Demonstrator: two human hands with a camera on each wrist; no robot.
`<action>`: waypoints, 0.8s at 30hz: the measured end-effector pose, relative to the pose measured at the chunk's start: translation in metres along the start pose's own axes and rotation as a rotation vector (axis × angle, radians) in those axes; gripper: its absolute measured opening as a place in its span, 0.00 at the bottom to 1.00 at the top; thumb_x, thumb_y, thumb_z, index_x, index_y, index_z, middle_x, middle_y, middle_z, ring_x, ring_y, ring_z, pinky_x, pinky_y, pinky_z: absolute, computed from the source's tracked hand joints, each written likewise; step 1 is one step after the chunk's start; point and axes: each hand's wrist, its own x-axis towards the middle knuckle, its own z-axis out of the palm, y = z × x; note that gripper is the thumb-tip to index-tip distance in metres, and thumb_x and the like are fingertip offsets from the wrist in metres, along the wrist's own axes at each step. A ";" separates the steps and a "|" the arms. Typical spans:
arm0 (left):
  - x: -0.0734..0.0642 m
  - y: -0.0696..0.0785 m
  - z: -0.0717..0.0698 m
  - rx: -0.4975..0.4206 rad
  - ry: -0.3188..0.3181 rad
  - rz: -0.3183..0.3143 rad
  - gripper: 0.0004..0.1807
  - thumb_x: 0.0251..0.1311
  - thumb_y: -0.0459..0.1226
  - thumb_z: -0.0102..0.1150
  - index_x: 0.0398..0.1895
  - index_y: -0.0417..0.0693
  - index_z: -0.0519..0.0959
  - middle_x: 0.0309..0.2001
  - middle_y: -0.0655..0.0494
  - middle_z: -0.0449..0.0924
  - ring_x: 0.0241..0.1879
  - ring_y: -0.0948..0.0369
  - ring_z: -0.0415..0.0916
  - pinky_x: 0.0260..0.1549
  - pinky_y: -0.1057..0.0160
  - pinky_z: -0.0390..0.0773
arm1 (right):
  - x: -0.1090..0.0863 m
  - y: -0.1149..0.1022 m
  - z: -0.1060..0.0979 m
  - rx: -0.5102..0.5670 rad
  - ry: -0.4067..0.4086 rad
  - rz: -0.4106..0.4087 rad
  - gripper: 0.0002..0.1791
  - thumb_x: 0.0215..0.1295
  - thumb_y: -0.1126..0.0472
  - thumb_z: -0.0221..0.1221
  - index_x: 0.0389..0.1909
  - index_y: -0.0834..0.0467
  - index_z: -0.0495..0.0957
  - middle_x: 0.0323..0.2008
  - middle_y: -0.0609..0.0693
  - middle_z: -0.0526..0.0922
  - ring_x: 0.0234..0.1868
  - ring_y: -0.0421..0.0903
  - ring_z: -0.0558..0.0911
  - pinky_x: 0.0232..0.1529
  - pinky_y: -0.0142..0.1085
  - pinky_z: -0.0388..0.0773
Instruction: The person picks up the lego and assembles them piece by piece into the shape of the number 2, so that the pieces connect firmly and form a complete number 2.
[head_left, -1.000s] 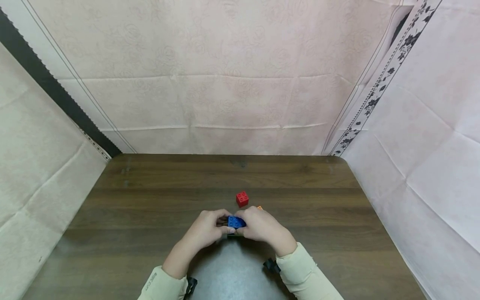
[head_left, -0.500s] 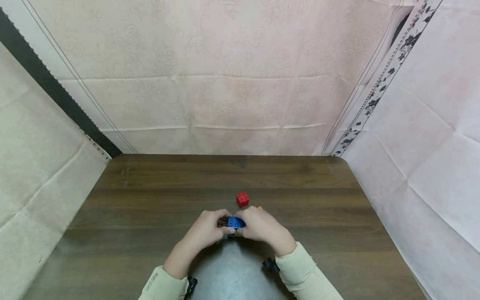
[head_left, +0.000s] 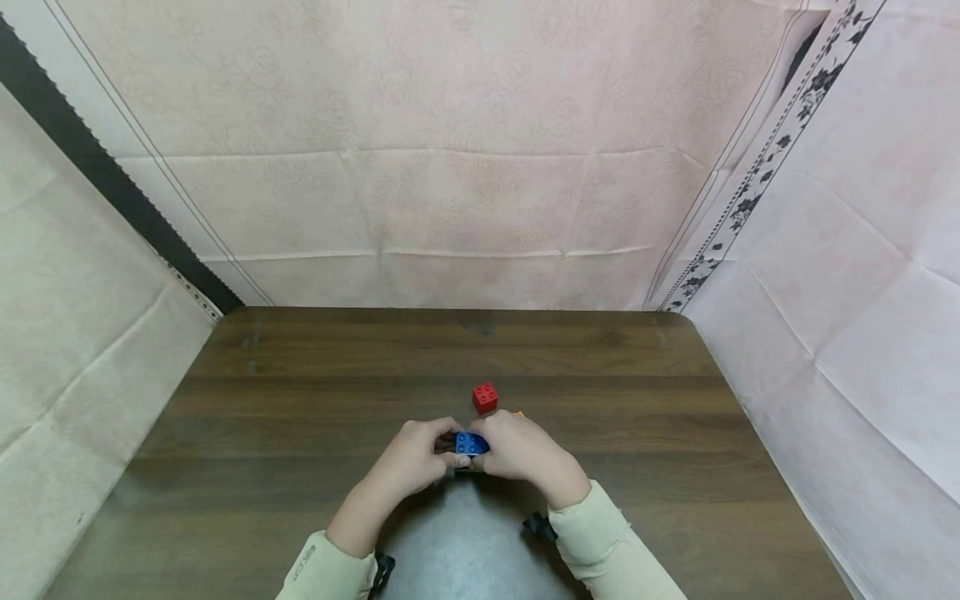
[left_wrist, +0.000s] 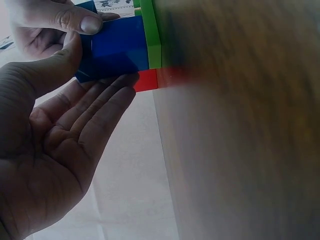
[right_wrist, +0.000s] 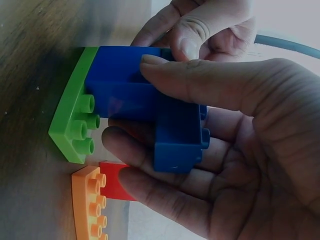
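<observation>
Two blue building blocks are stacked on a green plate block (right_wrist: 70, 120) that stands on the table. The lower blue block (right_wrist: 122, 97) sits on part of the plate, leaving several green studs bare. The upper blue block (right_wrist: 177, 142) is offset, jutting past the lower one toward the right hand. My left hand (head_left: 408, 458) pinches the stack from the left between thumb and fingers. From the other side, my right hand (head_left: 525, 450) grips the blue blocks, its thumb on one face and its fingers around the upper block. In the head view, the hands cover much of the stack.
A red block (head_left: 485, 398) stands on the wooden table (head_left: 300, 375) just beyond the hands. Beside it lies an orange block (right_wrist: 85, 210), mostly hidden behind the right hand in the head view. Pale cloth (head_left: 420, 200) hangs around the table's back and sides.
My right hand has shifted very slightly to the left along with the sleeve. The left hand and the red block look unmoved, and both hands keep their grip.
</observation>
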 end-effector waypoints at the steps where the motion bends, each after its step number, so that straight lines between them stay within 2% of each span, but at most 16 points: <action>1: 0.000 0.000 0.000 -0.001 -0.001 0.001 0.10 0.60 0.42 0.71 0.44 0.56 0.83 0.39 0.62 0.84 0.38 0.65 0.80 0.41 0.56 0.81 | 0.000 0.000 0.000 -0.001 0.000 -0.001 0.12 0.61 0.61 0.68 0.25 0.50 0.73 0.18 0.40 0.65 0.19 0.36 0.63 0.21 0.29 0.60; 7: 0.000 -0.002 0.001 -0.011 0.014 0.034 0.10 0.60 0.40 0.71 0.44 0.55 0.83 0.39 0.61 0.85 0.39 0.65 0.81 0.41 0.56 0.82 | -0.001 -0.001 -0.001 0.005 0.005 -0.005 0.10 0.61 0.61 0.67 0.26 0.51 0.74 0.18 0.41 0.67 0.19 0.37 0.64 0.21 0.29 0.61; 19: -0.001 0.000 0.000 -0.016 -0.006 -0.007 0.11 0.61 0.42 0.70 0.45 0.55 0.83 0.40 0.61 0.84 0.40 0.65 0.81 0.42 0.56 0.82 | -0.002 0.000 -0.001 0.019 0.006 -0.013 0.11 0.62 0.59 0.68 0.26 0.49 0.74 0.18 0.40 0.66 0.19 0.36 0.63 0.21 0.29 0.60; 24: -0.002 0.000 0.000 -0.013 0.009 0.014 0.11 0.60 0.41 0.71 0.45 0.54 0.83 0.40 0.60 0.85 0.40 0.64 0.81 0.42 0.56 0.82 | -0.002 0.000 -0.001 0.018 0.006 -0.008 0.10 0.62 0.60 0.67 0.26 0.51 0.75 0.17 0.40 0.66 0.19 0.37 0.64 0.21 0.29 0.60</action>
